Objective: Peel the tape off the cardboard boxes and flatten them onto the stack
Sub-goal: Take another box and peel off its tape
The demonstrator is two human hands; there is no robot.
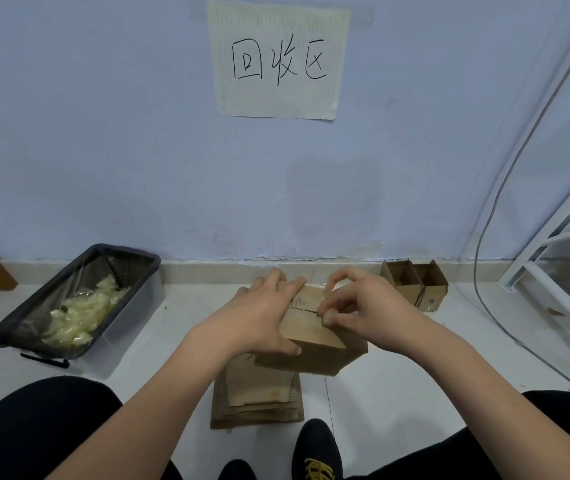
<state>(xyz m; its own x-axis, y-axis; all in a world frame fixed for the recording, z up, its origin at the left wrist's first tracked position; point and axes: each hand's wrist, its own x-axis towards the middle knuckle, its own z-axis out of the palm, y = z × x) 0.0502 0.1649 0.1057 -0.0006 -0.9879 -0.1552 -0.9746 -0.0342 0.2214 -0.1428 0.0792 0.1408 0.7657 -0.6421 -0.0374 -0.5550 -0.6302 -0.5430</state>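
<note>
Head view: left hand (259,317) presses flat on the box (306,327) held above the stack (255,400), right hand (356,306) pinches at the seam tape, which I judge could tear short.

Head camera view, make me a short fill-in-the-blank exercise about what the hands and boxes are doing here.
1. The left hand presses on top of the cardboard box while the right hand picks at its ____ seam.
2. The box sits on a stack of ____ cardboard.
3. Crumpled tape fills the bin on the person's ____ side.
4. Two open boxes stand against the ____.

Missing words: top; flattened; left; wall
</note>
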